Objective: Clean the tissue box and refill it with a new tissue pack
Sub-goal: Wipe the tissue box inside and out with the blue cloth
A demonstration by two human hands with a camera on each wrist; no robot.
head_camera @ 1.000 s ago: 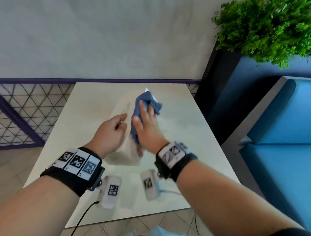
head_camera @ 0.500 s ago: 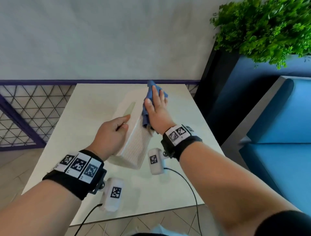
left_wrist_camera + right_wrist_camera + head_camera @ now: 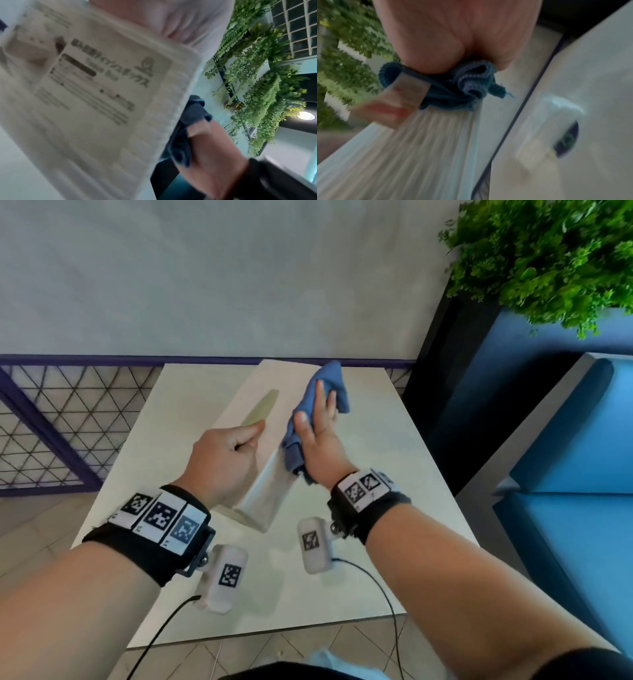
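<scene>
A white ribbed tissue box (image 3: 274, 392) is held tilted above the table (image 3: 376, 481), its slot facing up. My left hand (image 3: 239, 446) grips its near left end, thumb on top by the slot and fingers curled underneath. The box's labelled underside (image 3: 102, 81) fills the left wrist view. My right hand (image 3: 318, 412) presses a blue cloth (image 3: 329, 385) flat against the box's right side with straight fingers. The cloth (image 3: 457, 92) bunches under the palm (image 3: 462, 33) against the ribbed box wall (image 3: 419, 148). The cloth (image 3: 193, 115) also shows beside the box's edge.
A grey wall stands right behind the white table. On the right are a dark planter (image 3: 445, 405) with a green plant (image 3: 548, 258) and a blue bench seat (image 3: 582, 474). A purple lattice railing (image 3: 51, 422) runs along the left. Tiled floor lies below the table's front edge.
My right hand slid the cloth along the box's right side from the near end toward the far end. My left hand kept its grip and the box stayed tilted.
</scene>
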